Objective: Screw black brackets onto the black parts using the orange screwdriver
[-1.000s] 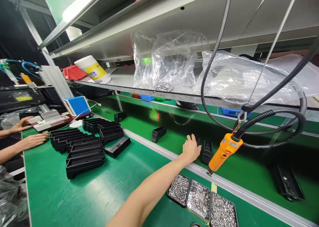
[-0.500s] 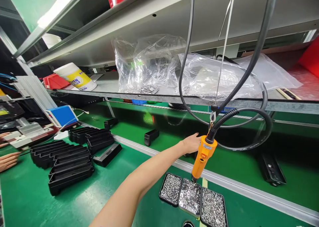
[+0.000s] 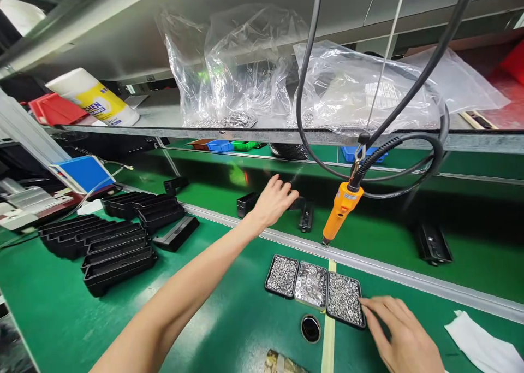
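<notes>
Head view: left hand (image 3: 273, 201) reaches across the metal rail (image 3: 368, 264) onto the green conveyor belt (image 3: 380, 236), fingers loosely spread over a small black plastic part (image 3: 297, 202); whether it grips is unclear. Right hand (image 3: 403, 335), fingers open, touches the rightmost screw tray (image 3: 345, 306). An orange electric screwdriver (image 3: 340, 212) hangs nearby.

Matt black plastic housings (image 3: 118, 236), shiny metal washers in trays (image 3: 311, 285), crinkled clear plastic bags (image 3: 245, 67)
</notes>
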